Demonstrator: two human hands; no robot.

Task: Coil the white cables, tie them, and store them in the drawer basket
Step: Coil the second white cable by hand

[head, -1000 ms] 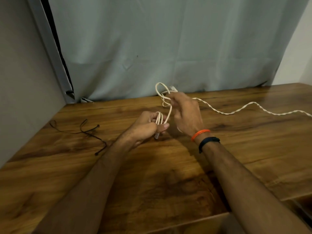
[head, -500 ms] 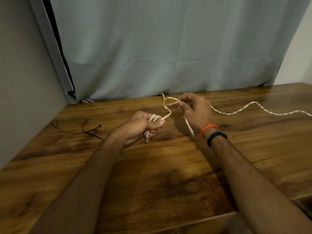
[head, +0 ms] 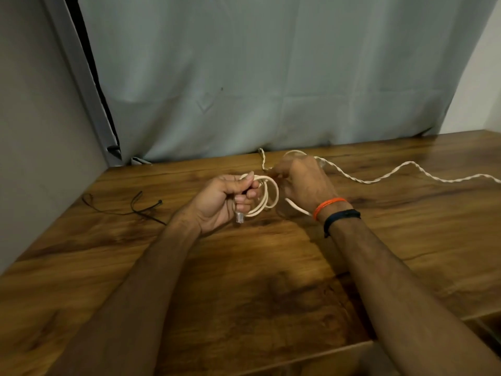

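Near half of the wooden table (head: 257,280) is bare apart from the two forearms crossing it, so there's room to pass between them and to either side. Far left: a thin black cord (head: 127,206) lies loose on the top, a snag risk close to the left wall (head: 35,131). Far right: the white cable (head: 393,173) trails across the surface to the right edge, blocking a low sweep there. The curtain (head: 271,77) closes off the far edge. Mid-table, the left hand (head: 225,200) and right hand (head: 303,183) with the coiled loops fill the centre. Near right corner drops into a dark opening (head: 488,329).
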